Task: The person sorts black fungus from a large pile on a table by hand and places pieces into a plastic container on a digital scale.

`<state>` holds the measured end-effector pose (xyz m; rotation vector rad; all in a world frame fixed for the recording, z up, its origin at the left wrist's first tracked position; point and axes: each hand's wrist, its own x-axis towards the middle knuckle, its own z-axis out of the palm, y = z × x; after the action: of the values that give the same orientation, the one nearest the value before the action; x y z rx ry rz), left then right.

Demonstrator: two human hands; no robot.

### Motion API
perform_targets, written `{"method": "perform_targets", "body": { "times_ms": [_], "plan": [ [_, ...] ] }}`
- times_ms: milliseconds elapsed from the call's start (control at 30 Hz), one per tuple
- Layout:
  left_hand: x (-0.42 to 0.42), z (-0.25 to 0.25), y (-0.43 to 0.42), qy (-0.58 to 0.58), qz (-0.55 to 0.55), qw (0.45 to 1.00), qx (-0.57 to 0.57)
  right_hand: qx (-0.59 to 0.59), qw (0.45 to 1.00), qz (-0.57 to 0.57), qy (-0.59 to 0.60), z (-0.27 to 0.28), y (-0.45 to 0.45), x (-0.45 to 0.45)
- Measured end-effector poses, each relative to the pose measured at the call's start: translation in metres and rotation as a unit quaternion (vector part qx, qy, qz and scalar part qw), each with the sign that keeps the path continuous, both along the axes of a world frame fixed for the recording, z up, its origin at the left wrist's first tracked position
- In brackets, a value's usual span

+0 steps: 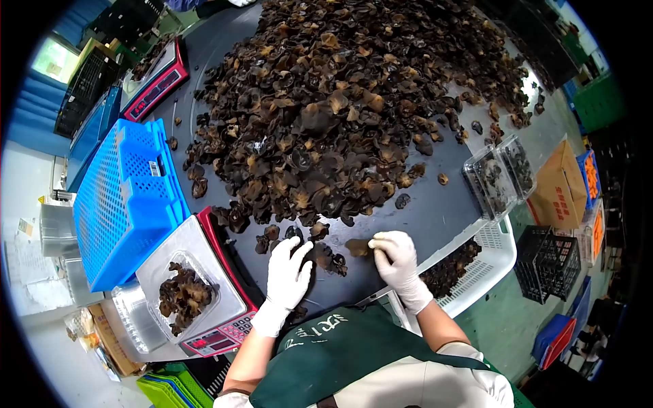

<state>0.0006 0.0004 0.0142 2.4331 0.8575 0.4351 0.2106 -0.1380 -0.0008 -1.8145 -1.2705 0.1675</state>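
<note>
A large heap of dark brown wood ear mushrooms covers the dark table. My left hand, in a white glove, has its fingers apart over the table, touching or just beside a few loose pieces. My right hand, also gloved, pinches a brown mushroom piece between thumb and fingers. To the left, a clear plastic tray with mushrooms sits on a scale with a red edge.
Blue crates stand at the left beyond the scale. A white basket holding mushrooms is at the right edge, below an open clear box. Another scale is at the upper left. Cardboard box stands at right.
</note>
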Motion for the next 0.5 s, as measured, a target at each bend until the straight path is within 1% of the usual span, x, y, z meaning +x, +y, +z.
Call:
{"method": "perform_targets", "body": {
  "times_ms": [33,100,167,200,233,300,333,367,433,500],
  "plan": [
    [-0.002,-0.001,-0.002,0.005,0.001,1.0,-0.012,-0.019,1.0,-0.008,-0.021,-0.003,-0.001,0.005],
    [-0.003,-0.002,-0.004,0.013,-0.006,1.0,-0.027,-0.039,0.999,0.035,-0.012,0.004,0.003,0.01],
    [0.002,0.001,-0.007,0.018,-0.022,0.999,-0.019,-0.097,0.99,0.092,-0.036,0.009,0.009,0.006],
    [0.007,0.004,-0.01,0.028,-0.032,0.999,-0.002,-0.12,0.984,0.125,-0.042,0.005,0.01,0.002],
    [0.014,0.011,-0.014,0.058,-0.045,0.997,0.014,-0.138,0.978,0.14,-0.072,0.005,0.012,-0.004],
    [0.022,0.015,-0.017,0.097,-0.083,0.991,0.048,-0.15,0.972,0.166,-0.069,-0.005,0.016,-0.009],
    [0.019,0.005,-0.017,0.098,-0.105,0.988,0.062,-0.149,0.975,0.16,-0.041,-0.005,0.017,-0.01],
    [0.018,0.002,-0.016,0.07,-0.112,0.99,0.053,-0.147,0.975,0.164,-0.042,-0.003,0.02,-0.009],
    [0.014,-0.003,-0.015,-0.047,-0.079,0.996,0.013,-0.086,0.989,0.101,0.06,0.001,0.021,-0.007],
    [0.005,0.001,-0.016,-0.096,0.001,0.994,-0.058,-0.081,0.982,0.038,0.167,-0.001,0.016,-0.007]
  ]
}}
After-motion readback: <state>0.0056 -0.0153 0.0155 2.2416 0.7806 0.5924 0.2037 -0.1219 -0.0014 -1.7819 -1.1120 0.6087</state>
